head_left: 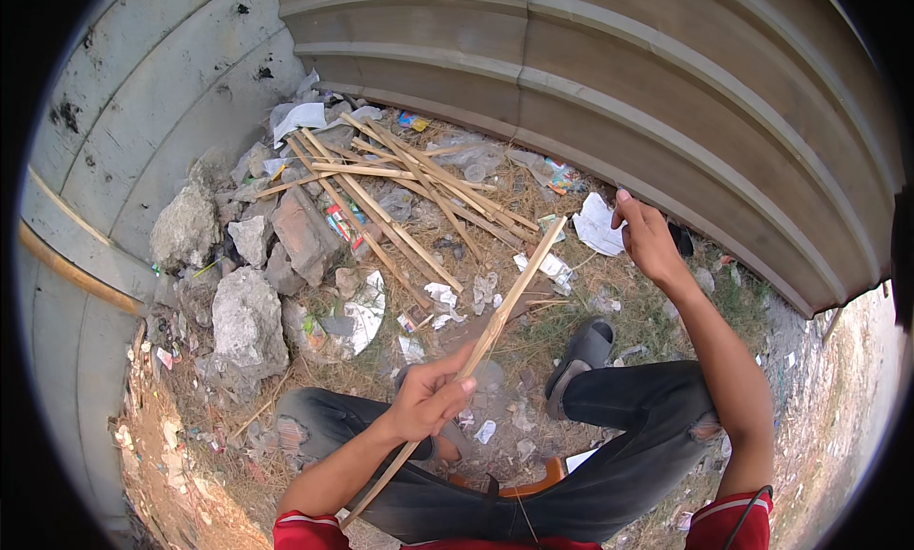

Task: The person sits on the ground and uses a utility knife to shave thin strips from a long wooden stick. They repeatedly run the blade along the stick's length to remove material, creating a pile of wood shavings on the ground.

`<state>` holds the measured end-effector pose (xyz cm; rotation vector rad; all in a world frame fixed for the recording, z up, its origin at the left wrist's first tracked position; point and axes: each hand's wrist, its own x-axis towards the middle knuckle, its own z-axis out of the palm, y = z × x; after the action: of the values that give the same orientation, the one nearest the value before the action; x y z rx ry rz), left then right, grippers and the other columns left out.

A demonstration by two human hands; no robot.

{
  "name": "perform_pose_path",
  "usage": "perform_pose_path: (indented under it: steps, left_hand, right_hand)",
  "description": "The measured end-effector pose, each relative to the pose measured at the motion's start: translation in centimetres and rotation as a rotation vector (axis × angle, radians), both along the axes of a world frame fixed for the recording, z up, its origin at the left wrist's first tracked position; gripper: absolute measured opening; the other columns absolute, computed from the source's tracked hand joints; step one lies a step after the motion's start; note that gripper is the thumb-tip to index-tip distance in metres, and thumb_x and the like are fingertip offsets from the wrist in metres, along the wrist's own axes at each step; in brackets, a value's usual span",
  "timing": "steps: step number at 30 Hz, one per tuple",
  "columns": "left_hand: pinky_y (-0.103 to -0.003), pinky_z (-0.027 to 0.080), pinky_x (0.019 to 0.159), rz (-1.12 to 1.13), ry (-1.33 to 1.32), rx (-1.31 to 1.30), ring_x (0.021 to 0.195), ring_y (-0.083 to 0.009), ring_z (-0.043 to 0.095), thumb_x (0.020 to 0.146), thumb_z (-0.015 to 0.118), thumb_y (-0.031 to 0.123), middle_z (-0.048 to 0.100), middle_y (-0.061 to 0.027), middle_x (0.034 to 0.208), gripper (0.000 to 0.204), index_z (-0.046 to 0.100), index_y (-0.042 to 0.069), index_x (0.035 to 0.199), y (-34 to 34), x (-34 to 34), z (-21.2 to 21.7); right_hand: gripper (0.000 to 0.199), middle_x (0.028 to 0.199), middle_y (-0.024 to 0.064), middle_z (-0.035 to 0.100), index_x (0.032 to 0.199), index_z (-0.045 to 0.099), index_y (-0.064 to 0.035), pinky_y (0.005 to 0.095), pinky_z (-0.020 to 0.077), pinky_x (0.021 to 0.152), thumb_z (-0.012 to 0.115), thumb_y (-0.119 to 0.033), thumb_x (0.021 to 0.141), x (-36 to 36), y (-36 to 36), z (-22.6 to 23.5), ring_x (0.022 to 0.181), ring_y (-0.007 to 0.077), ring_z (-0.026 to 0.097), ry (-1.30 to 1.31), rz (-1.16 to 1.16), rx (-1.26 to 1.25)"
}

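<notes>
A long split wooden stick [507, 314] slants across the middle, gripped low down by my left hand [433, 394], the thumb lying along it. Its thin lower end passes under my left forearm toward the sleeve, and a rough, splintered patch shows partway up. My right hand [648, 238] is raised at the right, apart from the stick's upper end. Its fingers are curled in with thumb and forefinger close together; whatever they may hold is too small to make out. Beyond the stick, a loose pile of similar wooden sticks [409, 183] lies criss-crossed on the ground.
Broken concrete lumps [246, 321] and a brick piece [303, 234] are heaped at the left. White paper scraps [598, 226] and plastic wrappers litter the dry grass. A corrugated metal wall [609, 83] closes off the back; a pale panel wall [181, 83] stands left. My legs are bent in front.
</notes>
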<state>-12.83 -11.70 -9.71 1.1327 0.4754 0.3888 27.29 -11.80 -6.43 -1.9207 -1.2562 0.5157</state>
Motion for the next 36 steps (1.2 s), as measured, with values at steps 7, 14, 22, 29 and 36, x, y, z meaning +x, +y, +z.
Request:
perform_pose_path:
  steps: [7, 14, 22, 29, 36]
  left_hand:
    - [-0.020, 0.034, 0.043, 0.027, 0.023, 0.135, 0.046, -0.0015, 0.040, 0.104, 0.057, 0.010, 0.049, 0.0051, 0.064, 0.059, 0.035, 0.005, 0.158, -0.5, 0.7, 1.0]
    - [-0.020, 0.037, 0.039, 0.061, 0.077, 0.196, 0.042, -0.0029, 0.044, 0.102, 0.055, 0.004, 0.053, 0.0009, 0.064, 0.058, 0.035, 0.002, 0.156, -0.5, 0.6, 1.2]
    - [-0.020, 0.039, 0.044, 0.155, 0.093, 0.209, 0.057, -0.0024, 0.050, 0.100, 0.063, 0.007, 0.060, 0.0006, 0.080, 0.063, 0.036, 0.003, 0.157, 0.2, 0.8, 1.8]
    - [-0.020, 0.039, 0.045, 0.202, 0.140, 0.207, 0.058, -0.0017, 0.050, 0.100, 0.062, 0.006, 0.061, 0.0005, 0.082, 0.063, 0.035, 0.002, 0.157, 0.6, 0.4, 2.2]
    - [-0.021, 0.049, 0.077, 0.256, 0.175, 0.289, 0.083, -0.0062, 0.061, 0.100, 0.062, 0.005, 0.071, -0.0084, 0.103, 0.060, 0.037, -0.004, 0.154, 0.5, -0.1, 0.5]
  right_hand:
    - [0.041, 0.054, -0.0077, 0.033, 0.098, 0.065, -0.0037, 0.0264, 0.0214, 0.043, 0.063, -0.044, 0.101, -8.4, 0.1, 4.5, 0.046, 0.0039, 0.029, 0.601, 0.177, -0.042]
    - [0.037, 0.056, -0.0079, 0.041, 0.091, 0.067, -0.0049, 0.0268, 0.0276, 0.046, 0.070, -0.041, 0.098, -9.0, 0.2, 3.7, 0.050, 0.0028, 0.036, 0.584, 0.305, -0.083]
    - [0.049, 0.068, 0.0121, 0.065, 0.095, 0.069, -0.0027, 0.0431, 0.0491, 0.060, 0.077, -0.051, 0.088, -10.4, -1.6, 3.2, 0.062, 0.0318, 0.064, -0.251, 0.591, -0.081]
    - [0.051, 0.068, 0.0223, 0.065, 0.102, 0.068, -0.0005, 0.0512, 0.0530, 0.064, 0.056, -0.050, 0.100, -13.3, -2.1, 2.3, 0.066, 0.0439, 0.067, -0.252, 0.526, -0.064]
    - [0.056, 0.070, 0.0256, 0.066, 0.095, 0.068, -0.0011, 0.0564, 0.0539, 0.070, 0.053, -0.055, 0.100, -12.9, -0.3, 3.0, 0.074, 0.0461, 0.068, -0.429, 0.495, -0.135]
